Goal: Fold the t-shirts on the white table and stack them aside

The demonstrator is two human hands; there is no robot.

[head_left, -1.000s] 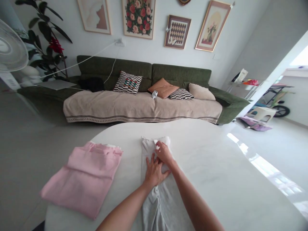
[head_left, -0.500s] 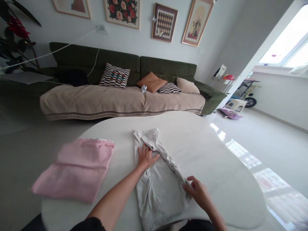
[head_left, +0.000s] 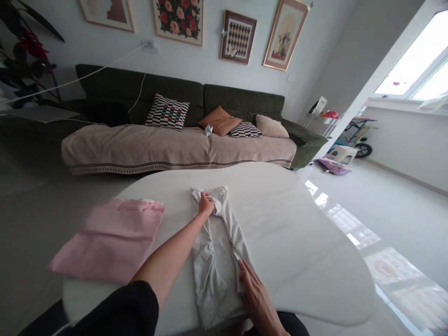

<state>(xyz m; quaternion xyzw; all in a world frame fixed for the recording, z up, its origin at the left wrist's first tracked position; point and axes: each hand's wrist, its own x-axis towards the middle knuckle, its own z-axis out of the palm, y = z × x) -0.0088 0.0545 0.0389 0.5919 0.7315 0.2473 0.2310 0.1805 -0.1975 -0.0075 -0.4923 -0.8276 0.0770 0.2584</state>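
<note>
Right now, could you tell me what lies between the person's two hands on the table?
In the head view, only the wrinkled grey garment runs between the left hand and the right hand.

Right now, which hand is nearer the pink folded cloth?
Left. The left hand grips the far end of the grey garment, just right of the pink cloth; the right hand lies flat on its near right edge, farther away.
</note>
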